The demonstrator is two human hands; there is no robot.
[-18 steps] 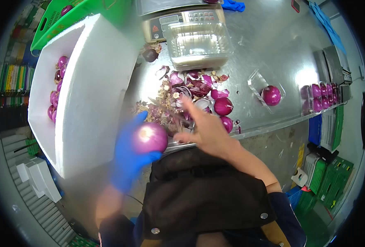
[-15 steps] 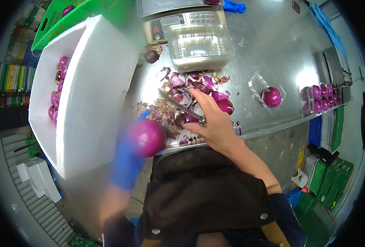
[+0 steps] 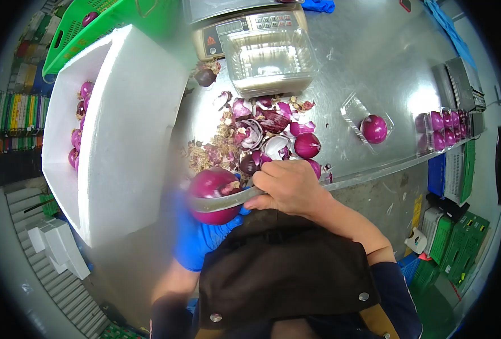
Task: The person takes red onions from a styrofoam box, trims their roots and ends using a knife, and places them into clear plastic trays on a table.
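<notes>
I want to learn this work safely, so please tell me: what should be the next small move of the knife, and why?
Probably a short, gentle pull of the knife in the right hand against the ragged skin: the blade lies across the onion beside that piece, and the gloved left hand supports the onion from below.
</notes>
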